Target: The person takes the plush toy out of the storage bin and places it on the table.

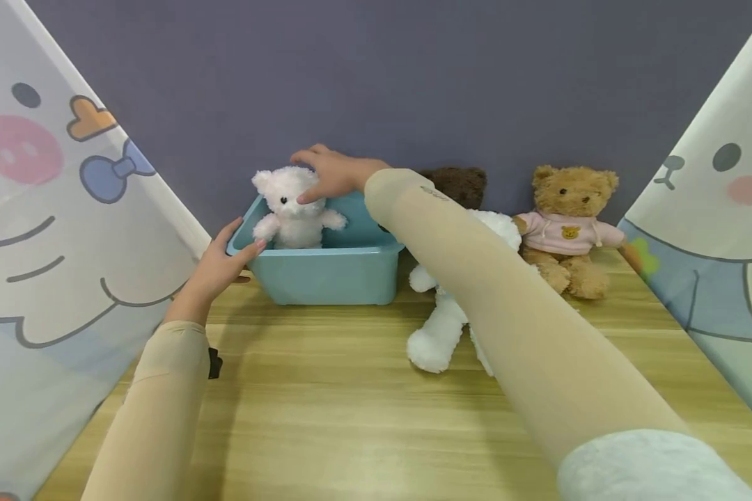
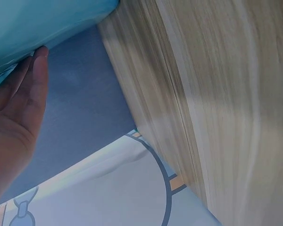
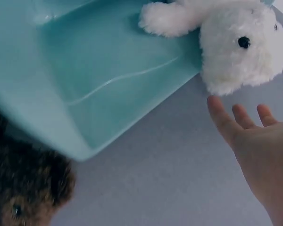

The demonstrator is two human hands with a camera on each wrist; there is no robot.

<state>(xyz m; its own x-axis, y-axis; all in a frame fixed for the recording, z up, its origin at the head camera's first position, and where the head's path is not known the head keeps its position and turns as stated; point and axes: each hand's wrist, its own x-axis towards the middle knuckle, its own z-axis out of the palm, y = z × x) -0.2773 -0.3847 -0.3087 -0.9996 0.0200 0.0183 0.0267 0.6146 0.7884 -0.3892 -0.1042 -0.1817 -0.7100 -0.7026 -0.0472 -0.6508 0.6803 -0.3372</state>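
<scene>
A pale fluffy teddy bear [image 1: 297,229] sits upright in a light blue plastic tub [image 1: 326,278], facing forward. At the tub's front left corner rests my left hand [image 1: 218,268], thumb at the front rim and fingers along the left side. The left wrist view shows straight fingers [image 2: 37,77] against the tub's outer wall. My right hand [image 1: 338,174] is beside and above the bear's head, fingers spread, holding nothing. In the right wrist view the fingertips [image 3: 213,102] come close to the bear's head [image 3: 245,52].
Right of the tub are a dark brown teddy [image 1: 460,184] and a white plush toy [image 1: 439,334], both partly hidden by my right arm. Farther right sits a tan teddy [image 1: 567,233] in a pink top. Printed cloth panels [image 1: 727,229] flank the wooden table [image 1: 326,396]; a grey wall [image 1: 376,76] stands behind.
</scene>
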